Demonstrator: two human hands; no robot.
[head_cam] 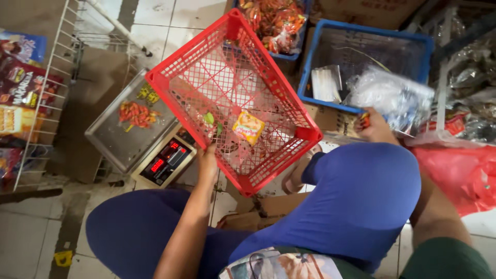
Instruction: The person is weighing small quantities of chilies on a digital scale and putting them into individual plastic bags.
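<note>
From the head camera we look down on our left hand (207,164), fingers curled over the near long rim of a red basket (170,90) and gripping it, so the basket hangs tilted above our knees and the tiled floor — probably so its leftovers slide to the low side. Its long axis runs from upper left to lower right, one corner pointing away from us toward the top of the view, the open side facing up at us. Inside lie a small yellow packet (248,126) and a green scrap (209,118). Our right hand (374,126) closes on a clear plastic bag (392,95) beside the blue crate (310,62). Left of the basket sits a scale (111,139) with chillies (135,113) on its pan.
</note>
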